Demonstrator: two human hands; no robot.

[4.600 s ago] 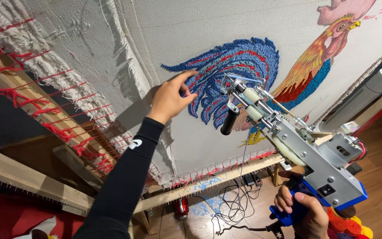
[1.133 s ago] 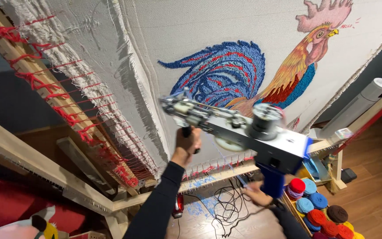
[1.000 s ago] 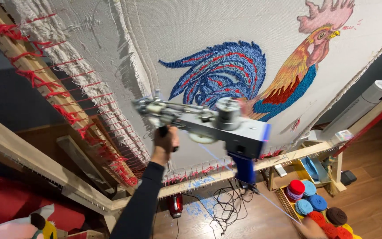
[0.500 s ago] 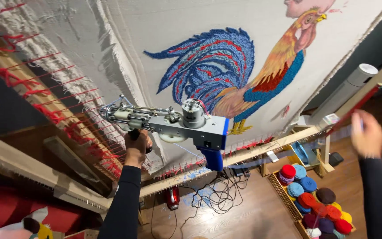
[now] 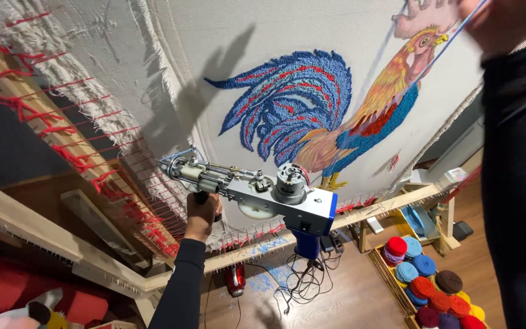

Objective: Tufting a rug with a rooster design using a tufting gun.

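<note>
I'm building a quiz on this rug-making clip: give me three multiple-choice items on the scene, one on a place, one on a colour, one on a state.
1. Where is the box of yarn balls?
A. hanging on the frame
B. on the floor at lower right
C. in the left hand

2. What colour is the rooster's tail mainly?
A. blue with red
B. green
C. black

3. How is the tufting gun held?
A. lying on the floor
B. by both hands
C. by the left hand alone, on its front handle

Answers:
1. B, it sits on the wooden floor beside the frame.
2. A, blue loops streaked red.
3. C, the right hand is raised at the top, pulling a blue yarn strand.
</note>
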